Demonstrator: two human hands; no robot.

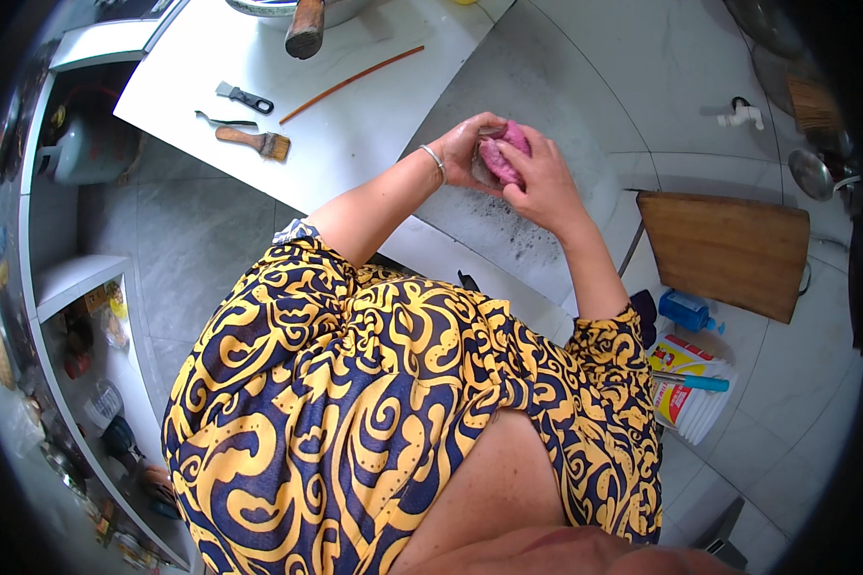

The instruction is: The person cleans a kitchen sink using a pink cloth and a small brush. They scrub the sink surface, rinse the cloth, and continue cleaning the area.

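Note:
My left hand, with a silver bangle on its wrist, grips a small see-through vessel, perhaps a glass. Fingers and cloth hide most of it. My right hand presses a pink cloth against and partly into this vessel. Both hands are held close together above a grey sink basin. Whitish suds and dark specks show on the basin's surface below them.
On the white counter lie a wooden-handled brush, a scraper and a thin brown stick. A wooden handle juts over it. Rightward are a tap, a cutting board, a blue bottle and a white container.

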